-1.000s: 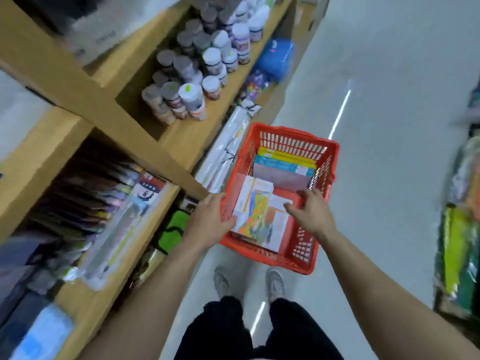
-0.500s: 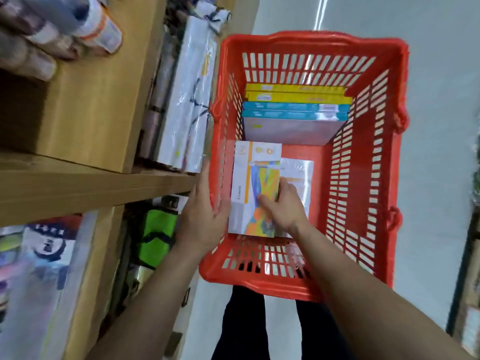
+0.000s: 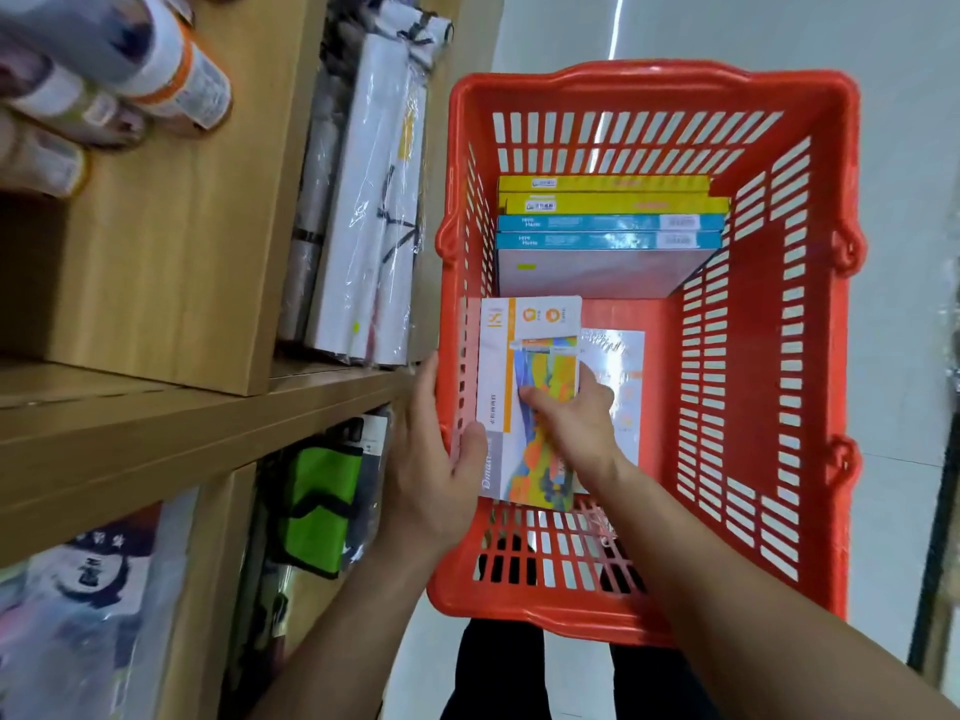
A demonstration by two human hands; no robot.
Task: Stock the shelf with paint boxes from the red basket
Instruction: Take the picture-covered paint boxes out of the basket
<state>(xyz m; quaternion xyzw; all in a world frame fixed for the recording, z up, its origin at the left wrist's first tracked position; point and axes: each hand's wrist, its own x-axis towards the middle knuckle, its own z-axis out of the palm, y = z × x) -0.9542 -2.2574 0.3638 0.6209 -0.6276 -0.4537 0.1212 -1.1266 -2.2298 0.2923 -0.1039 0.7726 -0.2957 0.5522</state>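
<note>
The red basket (image 3: 847,356) stands on the floor in front of me. A white paint box (image 3: 519,345) with a colourful painting on it lies flat on top of a second box (image 3: 621,366) in the basket's near left part. My right hand (image 3: 571,423) is closed on the top box, fingers curled over its picture. My left hand (image 3: 431,459) grips the basket's left wall from outside, thumb over the rim touching the box's edge. At the basket's far end, yellow boxes (image 3: 613,200) and blue boxes (image 3: 602,231) stand upright.
A wooden shelf (image 3: 208,423) runs along the left. It holds plastic-wrapped white rolls (image 3: 374,200), paint bottles (image 3: 156,70) above and a green packaged item (image 3: 317,501) below. My legs show under the basket. Pale floor lies to the right.
The view has swung down and closer over the basket. My right hand moved from the basket's rim onto the top box, and my left hand settled on the left wall.
</note>
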